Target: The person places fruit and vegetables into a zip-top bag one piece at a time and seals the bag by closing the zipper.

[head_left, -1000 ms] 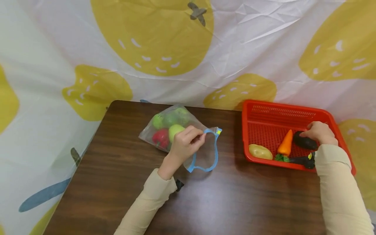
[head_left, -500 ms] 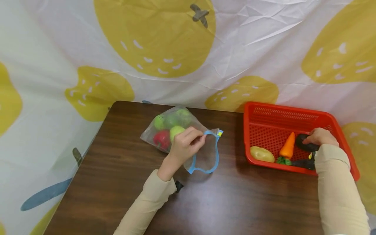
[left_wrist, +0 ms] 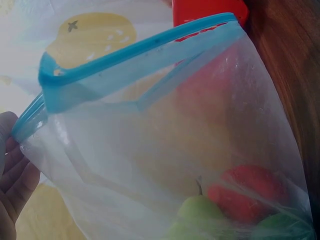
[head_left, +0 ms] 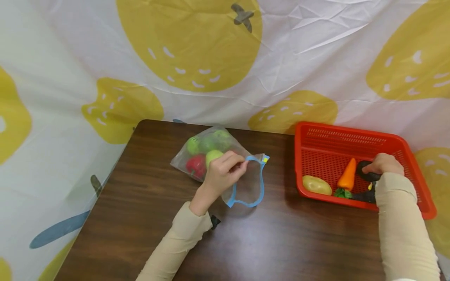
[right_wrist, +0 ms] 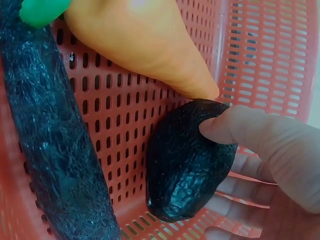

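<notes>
My left hand [head_left: 225, 173] pinches the blue-edged rim of a clear zip bag [left_wrist: 125, 150], whose mouth gapes open. Inside it lie a green pear [left_wrist: 197, 215], a round red item [left_wrist: 247, 192] and several green pieces, blurred by the plastic. Over in the red basket [head_left: 316, 154], my right hand [head_left: 384, 164] grips a dark avocado [right_wrist: 185, 165], thumb on top and fingers along its far side. Beside the avocado are an orange carrot [right_wrist: 145, 45] and a long dark vegetable [right_wrist: 55, 130] with wrinkled skin. A pale potato [head_left: 317, 185] sits at the basket's left front corner.
Both the bag and the basket stand on a brown wooden table [head_left: 277, 238]. Behind them hangs a white cloth [head_left: 207, 105] with yellow fruit prints. A small black object [head_left: 215, 221] shows by my left cuff.
The whole view has shifted slightly, moving the scene to the right. My left hand keeps its pinch on the bag; my right hand stays at the avocado in the basket.
</notes>
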`<state>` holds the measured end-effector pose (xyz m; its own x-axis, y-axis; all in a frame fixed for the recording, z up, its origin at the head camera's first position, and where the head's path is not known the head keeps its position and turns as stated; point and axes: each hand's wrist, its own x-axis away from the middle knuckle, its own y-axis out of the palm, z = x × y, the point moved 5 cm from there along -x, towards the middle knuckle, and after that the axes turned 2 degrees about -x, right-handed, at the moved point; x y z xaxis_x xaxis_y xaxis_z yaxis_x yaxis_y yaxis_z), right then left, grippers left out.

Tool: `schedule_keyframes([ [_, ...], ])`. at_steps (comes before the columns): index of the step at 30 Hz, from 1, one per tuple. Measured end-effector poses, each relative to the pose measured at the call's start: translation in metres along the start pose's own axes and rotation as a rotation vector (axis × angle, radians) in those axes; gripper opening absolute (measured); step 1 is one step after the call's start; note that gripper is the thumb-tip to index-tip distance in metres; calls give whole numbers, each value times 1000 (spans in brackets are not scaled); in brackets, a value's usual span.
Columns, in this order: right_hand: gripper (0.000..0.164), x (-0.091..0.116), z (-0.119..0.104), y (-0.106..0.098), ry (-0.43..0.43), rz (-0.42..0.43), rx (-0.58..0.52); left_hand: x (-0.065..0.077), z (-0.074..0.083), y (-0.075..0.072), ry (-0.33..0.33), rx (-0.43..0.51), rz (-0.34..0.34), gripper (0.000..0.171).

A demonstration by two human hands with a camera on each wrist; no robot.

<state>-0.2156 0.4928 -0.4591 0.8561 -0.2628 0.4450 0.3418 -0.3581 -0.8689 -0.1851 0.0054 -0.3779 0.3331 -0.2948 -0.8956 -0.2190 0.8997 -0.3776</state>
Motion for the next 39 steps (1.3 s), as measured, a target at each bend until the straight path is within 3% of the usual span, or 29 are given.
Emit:
schedule_keyframes([
  [9,49,2,5,-2,29,8,-49,0,1,2,-3,2,-4,9],
  [12,46,5,3,-5,-5,40,-91,1,0,3,-4,4,-5,8],
  [15,54,8,-7,-12,-107,107,-122,1,0,4,-7,5,-3,7],
  [19,66,20,-30,-21,-214,194,-187,1,0,3,-14,4,2,6],
  [24,57,49,-66,-21,-268,256,-333,2,1,2,-24,2,-1,6],
  [28,50,77,-100,-17,-341,289,-381,2,1,3,-23,-1,0,6],
  [33,44,108,-144,-3,-478,269,-433,1,1,4,-24,1,-1,6],
  [39,39,136,-193,29,-652,207,-559,0,2,6,-30,9,2,6],
])
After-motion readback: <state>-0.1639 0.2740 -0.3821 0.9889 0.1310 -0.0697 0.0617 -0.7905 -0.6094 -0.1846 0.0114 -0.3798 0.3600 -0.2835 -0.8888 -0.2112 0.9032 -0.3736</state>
